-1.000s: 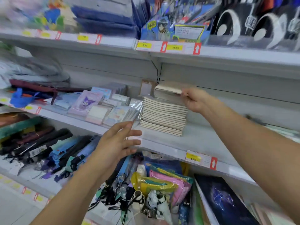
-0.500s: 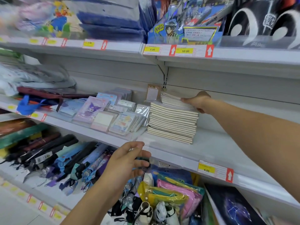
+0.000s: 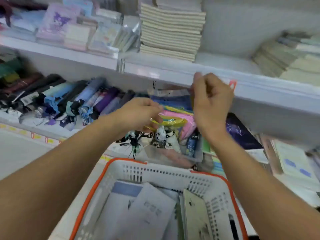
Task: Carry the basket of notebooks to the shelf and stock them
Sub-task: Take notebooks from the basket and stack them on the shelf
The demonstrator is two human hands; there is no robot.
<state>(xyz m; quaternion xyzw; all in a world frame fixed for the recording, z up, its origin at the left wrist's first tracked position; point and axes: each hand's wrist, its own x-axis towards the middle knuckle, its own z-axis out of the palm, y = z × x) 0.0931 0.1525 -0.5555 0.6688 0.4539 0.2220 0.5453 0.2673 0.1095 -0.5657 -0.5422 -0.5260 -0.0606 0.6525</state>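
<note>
A white basket with an orange rim (image 3: 166, 168) sits low in front of me, holding several grey and blue notebooks (image 3: 147, 208) and a spiral-bound one (image 3: 195, 215). A tall stack of cream notebooks (image 3: 171, 32) stands on the white shelf (image 3: 173, 70) above. Both hands hang in the air between shelf and basket. My left hand (image 3: 138, 115) has loosely curled fingers and holds nothing. My right hand (image 3: 210, 101) is also empty, fingers loosely curled, just below the shelf edge.
Folded umbrellas (image 3: 69, 99) fill the lower shelf at left. Coloured plastic pouches (image 3: 174, 118) and a dark starry notebook (image 3: 240, 134) lie below my hands. Character notepads (image 3: 58, 21) sit left of the cream stack; more notebook piles (image 3: 277, 56) lie at right.
My right hand has let go of the notebooks on the stack and dropped below the shelf edge. My view has tilted down, bringing the basket into sight. Both hands have drawn together.
</note>
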